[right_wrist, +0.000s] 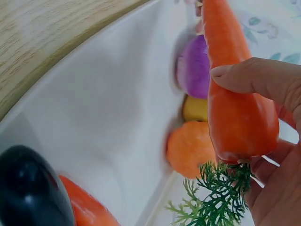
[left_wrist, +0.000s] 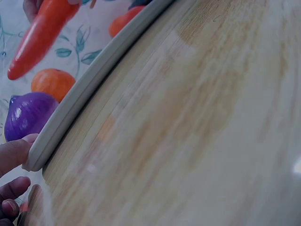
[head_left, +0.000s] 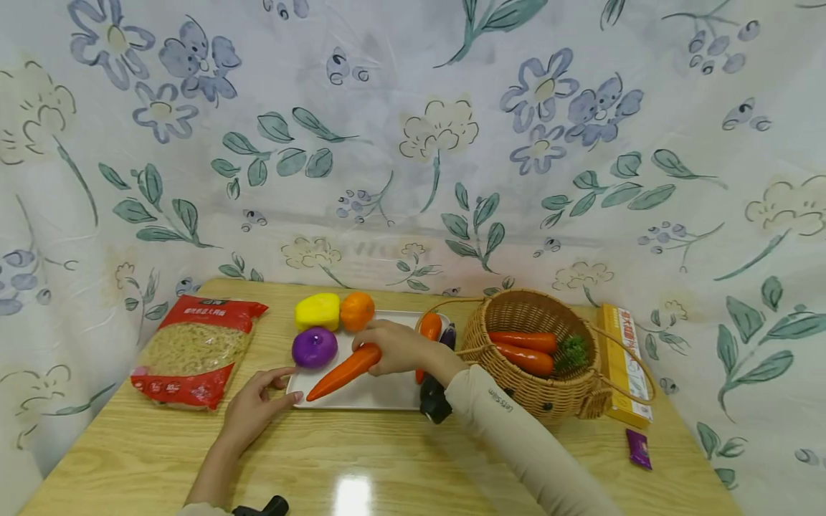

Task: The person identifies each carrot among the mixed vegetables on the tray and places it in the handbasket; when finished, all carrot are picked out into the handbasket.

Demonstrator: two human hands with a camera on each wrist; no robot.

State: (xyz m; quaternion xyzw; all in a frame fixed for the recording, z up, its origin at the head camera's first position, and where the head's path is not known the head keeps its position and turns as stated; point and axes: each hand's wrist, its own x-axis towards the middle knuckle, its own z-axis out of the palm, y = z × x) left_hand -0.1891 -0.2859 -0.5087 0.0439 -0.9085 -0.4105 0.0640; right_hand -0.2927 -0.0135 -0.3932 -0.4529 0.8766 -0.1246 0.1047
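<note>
My right hand (head_left: 393, 347) grips a large orange carrot (head_left: 345, 373) near its thick end, holding it over the white tray (head_left: 387, 390). Green leafy tops (right_wrist: 218, 193) hang from that end in the right wrist view. With the thumb on the rim, my left hand (head_left: 254, 408) holds the tray's near left corner. Along the tray's left side sit a purple onion-like vegetable (head_left: 315, 348), a yellow one (head_left: 317, 312) and an orange pumpkin-like one (head_left: 357, 311). A dark eggplant (head_left: 435, 401) and an orange-red vegetable (head_left: 430, 326) lie at its right, partly hidden by my arm.
Beside the tray's right end stands a wicker basket (head_left: 477, 330) with two carrots (head_left: 525, 358) and some greenery. A yellow box (head_left: 622, 358) and a small purple packet (head_left: 639, 449) are farther right. A red pasta bag (head_left: 193, 351) lies at the left.
</note>
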